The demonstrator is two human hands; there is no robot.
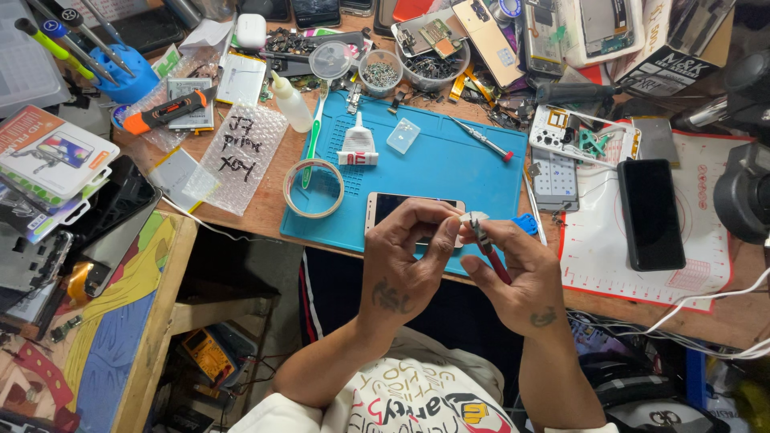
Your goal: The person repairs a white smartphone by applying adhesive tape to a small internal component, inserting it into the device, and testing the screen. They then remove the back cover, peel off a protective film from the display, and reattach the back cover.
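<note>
Head view, both hands raised over the surface's (265,204) near edge, left hand (405,261) pinching a small white part (472,218), right hand (513,269) gripping red-handled tweezers (491,255) against it, gold smartphone (393,207) on blue mat (449,164) just behind.

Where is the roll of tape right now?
The roll of tape lies flat at the left edge of the blue mat, left of the phone, with a green toothbrush resting across it.

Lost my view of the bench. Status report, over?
Left hand pinching small white part. Right hand holding red-handled tool against it. Gold-edged smartphone on blue mat beneath, nothing obstructing.
</note>
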